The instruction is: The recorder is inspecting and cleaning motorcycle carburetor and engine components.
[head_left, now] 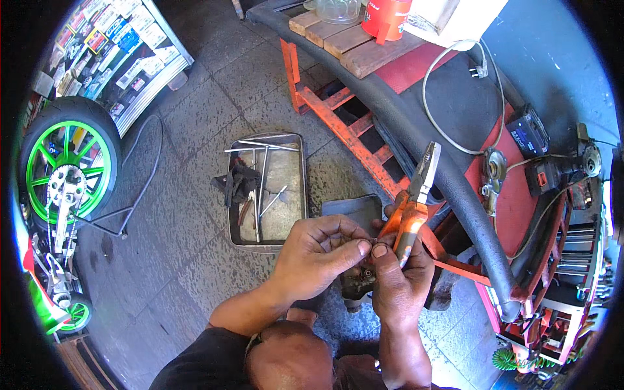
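Observation:
My right hand [406, 286] is closed around the orange handles of a pair of pliers [411, 218], whose metal jaws point up and away from me. Its thumb tip meets the fingers of my left hand [318, 253], which are pinched together. Whatever tiny piece sits between the fingertips is too small to name. Under the hands, partly hidden by them, is a dirty metal part [354, 302] with a round fitting. A shallow metal tray [302, 188] lies on the floor beyond my left hand, holding T-handle wrenches [263, 172] and a dark rag [235, 184].
At the right stands an orange-framed bench [351, 130] with a padded black edge, bearing a cable [426, 104], a power tool [543, 175] and a red container [387, 18]. A green-rimmed wheel [68, 156] stands at the left, near a stickered cabinet [140, 71].

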